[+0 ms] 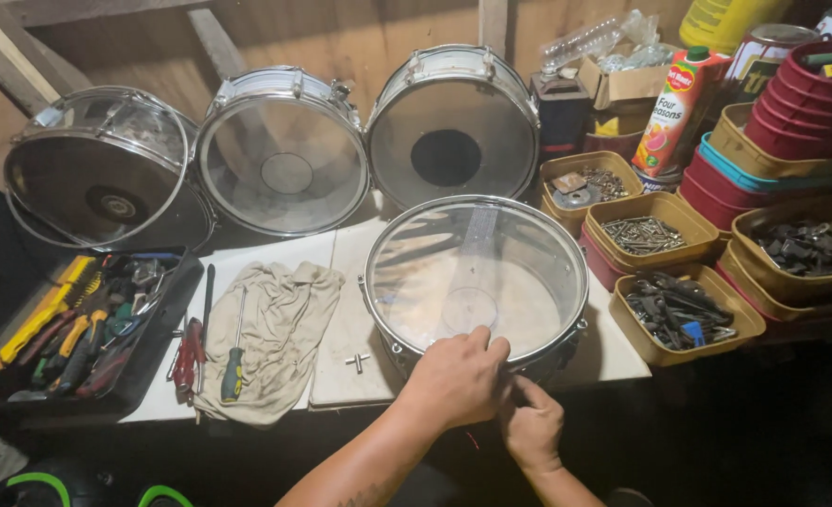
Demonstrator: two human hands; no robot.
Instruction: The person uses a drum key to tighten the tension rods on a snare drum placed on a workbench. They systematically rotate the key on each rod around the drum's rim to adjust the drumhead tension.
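Note:
A chrome snare drum [472, 263] with a clear head lies flat on the white table [341, 282]. My left hand [458, 380] lies on its near rim, fingers curled over the hoop. Just right of it and lower, my right hand [531, 432] is pressed against the drum's near side wall, fingertips pinched together at the hardware there. What they pinch is hidden. A small chrome T-shaped key [358, 361] lies on the table left of my left hand.
A beige cloth [280, 329], a yellow-handled screwdriver [233, 371] and red pliers [187, 361] lie to the left, beside a black tool tray [87, 324]. Three drums [282, 150] lean against the wooden wall. Brown tubs of screws and metal parts [655, 230] and stacked red tubs [810, 103] crowd the right.

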